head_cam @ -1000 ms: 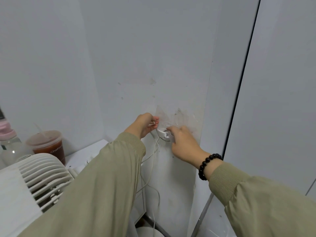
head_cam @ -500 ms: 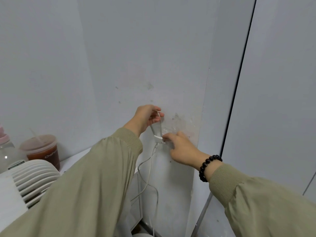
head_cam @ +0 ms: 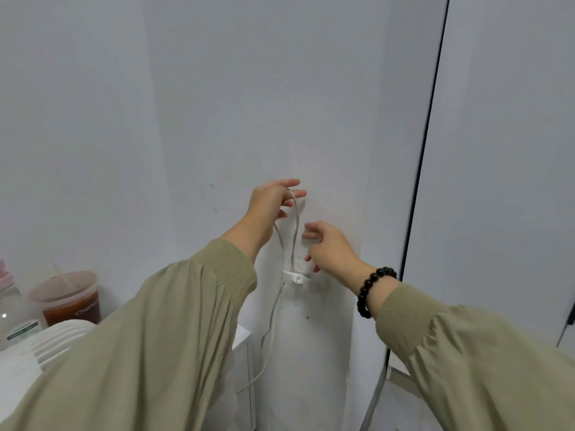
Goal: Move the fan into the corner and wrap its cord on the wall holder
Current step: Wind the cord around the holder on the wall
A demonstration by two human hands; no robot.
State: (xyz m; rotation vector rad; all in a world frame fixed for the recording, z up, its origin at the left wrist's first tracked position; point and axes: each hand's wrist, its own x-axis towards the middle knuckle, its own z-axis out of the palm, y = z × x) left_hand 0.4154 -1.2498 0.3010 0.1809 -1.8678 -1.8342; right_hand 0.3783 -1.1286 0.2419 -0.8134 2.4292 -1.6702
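Our left hand [head_cam: 270,200] is holding a loop of the cord [head_cam: 296,225] in its grip, up against the wall; our right hand [head_cam: 329,248] is hovering half-curled beside the wall holder [head_cam: 294,277], and we cannot tell whether its grip is closing on anything; the cord is dropping behind our left sleeve [head_cam: 174,321]; the fan [head_cam: 53,337] is sitting on the bench [head_cam: 242,335], mostly hidden, cut off at the frame edge.

Olive-green sleeves [head_cam: 149,337] w/ ribbed cuffs; glossy black-bead bracelet [head_cam: 371,289]. White cord [head_cam: 295,231] & white wall holder [head_cam: 295,278] on pale grey wall [head_cam: 249,104]. White slatted fan [head_cam: 59,337]; clear cup [head_cam: 71,303] w/ red-brown drink, white lettering; bottle [head_cam: 12,312] w/ pink cap, green label.
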